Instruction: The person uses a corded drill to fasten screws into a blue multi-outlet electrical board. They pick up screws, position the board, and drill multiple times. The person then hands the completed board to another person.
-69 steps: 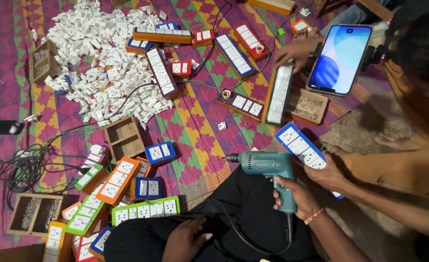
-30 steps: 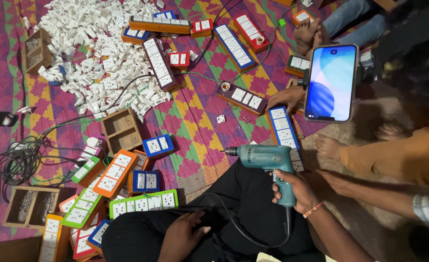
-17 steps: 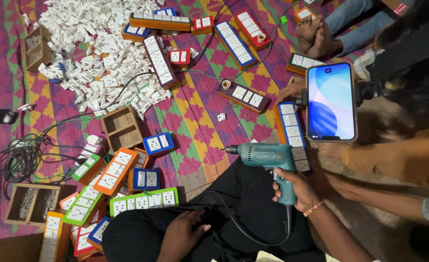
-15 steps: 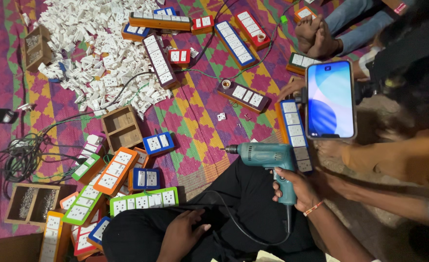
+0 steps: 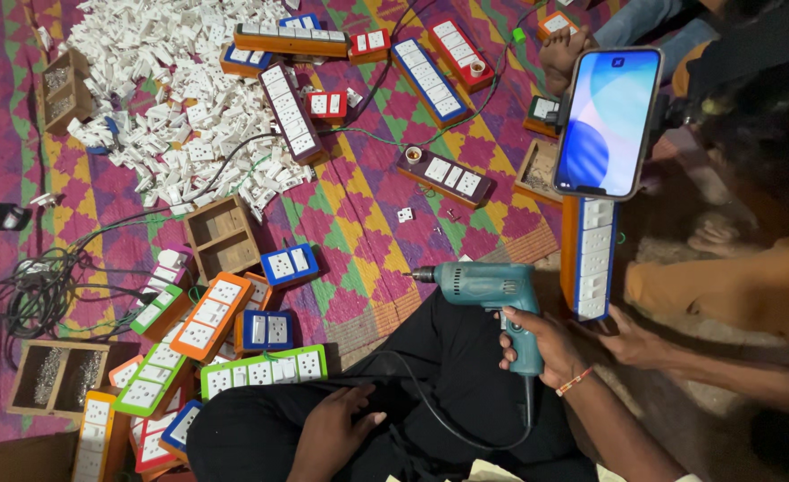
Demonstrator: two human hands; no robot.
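Observation:
My right hand (image 5: 542, 344) grips the handle of a teal electric drill (image 5: 484, 287), its bit pointing left over the patterned mat (image 5: 367, 214). The drill's black cord runs down across my dark trousers. My left hand (image 5: 332, 433) rests flat on my left thigh, fingers loosely apart, holding nothing. Just right of the drill lies an orange-and-blue switch board (image 5: 588, 257), with another person's hand (image 5: 631, 339) touching its near end. A green switch board (image 5: 265, 369) lies beside my left knee.
A phone (image 5: 607, 120) is held up at the right by the person seated there. A heap of white switch parts (image 5: 180, 116) covers the far left. Several coloured switch boards, small wooden boxes (image 5: 223, 236) and tangled cables (image 5: 37, 286) lie across the mat.
The other person has brought the orange-and-blue board closer, beside the drill, and the phone has shifted lower. My hands and the drill have barely moved.

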